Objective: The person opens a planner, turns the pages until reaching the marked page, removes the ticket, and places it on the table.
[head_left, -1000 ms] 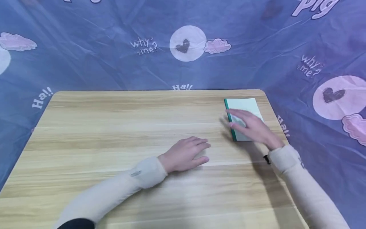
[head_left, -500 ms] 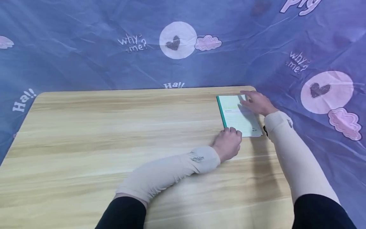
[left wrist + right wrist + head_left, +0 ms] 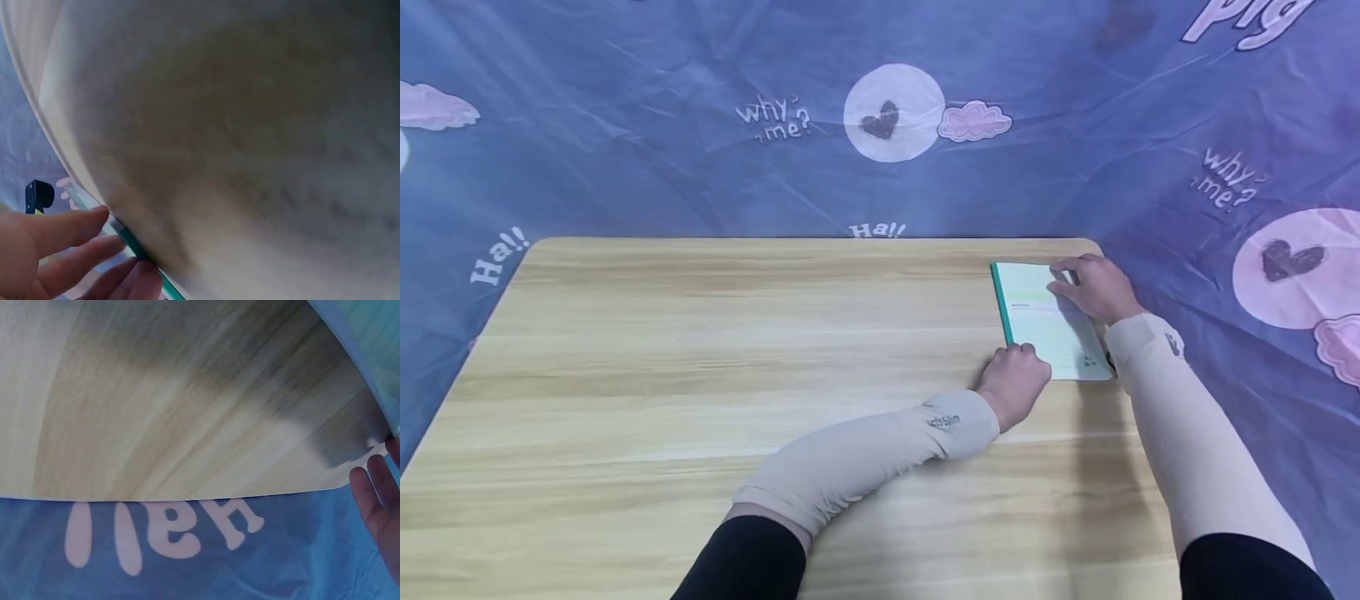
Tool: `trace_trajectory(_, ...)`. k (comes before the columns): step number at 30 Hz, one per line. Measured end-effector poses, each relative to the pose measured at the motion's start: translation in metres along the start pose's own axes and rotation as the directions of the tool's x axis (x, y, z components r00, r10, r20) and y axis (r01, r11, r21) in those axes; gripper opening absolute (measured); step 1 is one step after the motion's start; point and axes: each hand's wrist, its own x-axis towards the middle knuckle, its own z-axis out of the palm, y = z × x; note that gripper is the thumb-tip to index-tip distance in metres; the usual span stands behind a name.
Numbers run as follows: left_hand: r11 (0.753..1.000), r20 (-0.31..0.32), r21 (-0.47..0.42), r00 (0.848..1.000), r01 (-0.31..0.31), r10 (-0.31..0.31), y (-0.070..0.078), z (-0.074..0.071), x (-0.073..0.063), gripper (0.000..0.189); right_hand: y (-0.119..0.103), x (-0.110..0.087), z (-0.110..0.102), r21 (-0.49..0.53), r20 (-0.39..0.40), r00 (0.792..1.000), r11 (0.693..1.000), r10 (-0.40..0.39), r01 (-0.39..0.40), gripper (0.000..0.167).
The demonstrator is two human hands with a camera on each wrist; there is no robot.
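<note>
A notebook [image 3: 1033, 325] with a pale lined cover and a green spine lies at the table's far right. My left hand [image 3: 1015, 385] grips its near left corner, fingers curled. In the left wrist view, the fingertips meet the green spine [image 3: 131, 242]. My right hand [image 3: 1096, 288] holds the far right edge, with thumb and index finger over the cover; the other fingers are hidden in the head view. From the right wrist, part of the notebook [image 3: 369, 344] shows at the upper right, and several fingers [image 3: 369, 494] reach its corner.
The wooden table [image 3: 700, 333] extends to the left and toward me. A blue printed cloth [image 3: 700, 150] hangs behind its far edge and along the right side. A small black object [image 3: 39, 195] shows beyond the left fingers.
My left hand has come right from the bare tabletop to the notebook's near corner. My right hand, earlier hovering over the cover, has moved to its far right edge.
</note>
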Motion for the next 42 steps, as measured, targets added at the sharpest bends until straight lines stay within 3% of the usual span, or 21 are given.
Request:
trace_trajectory(7,1.000,-0.021,-0.008,1.000,-0.013,0.013,-0.006,0.000,-0.008,0.019,-0.008,-0.011,0.005,-0.039,-0.010,1.000,0.999,-0.005,0.005,0.042)
trace_trajectory(11,0.999,0.009,-0.033,1.000,-0.026,0.026,-0.027,0.000,-0.022,0.020,-0.025,-0.005,0.013,-0.025,-0.023,0.998,0.998,-0.051,0.050,0.042)
trace_trajectory(17,0.991,0.030,-0.126,0.998,-0.043,0.047,-0.071,-0.003,-0.063,0.019,-0.061,0.005,0.029,0.020,-0.066,0.991,0.993,-0.116,0.118,0.040)
trace_trajectory(22,0.986,0.033,-0.165,0.999,-0.027,0.033,-0.099,-0.001,-0.100,0.018,-0.098,0.010,0.044,0.064,-0.071,0.983,0.982,-0.171,0.176,0.038)
trace_trajectory(30,0.975,0.035,-0.220,0.999,0.013,-0.006,-0.137,-0.004,-0.154,0.011,-0.155,0.023,0.068,0.106,-0.044,0.985,0.980,-0.166,0.170,0.043)
trace_trajectory(36,0.965,-0.027,-0.260,0.999,0.031,-0.040,-0.162,-0.002,-0.190,0.010,-0.187,0.030,0.076,0.120,-0.004,0.982,0.975,-0.189,0.188,0.041)
trace_trajectory(42,0.956,-0.091,-0.289,0.993,0.043,-0.072,-0.174,-0.005,-0.214,0.015,-0.210,0.038,0.081,0.138,0.018,0.971,0.962,-0.239,0.234,0.036)
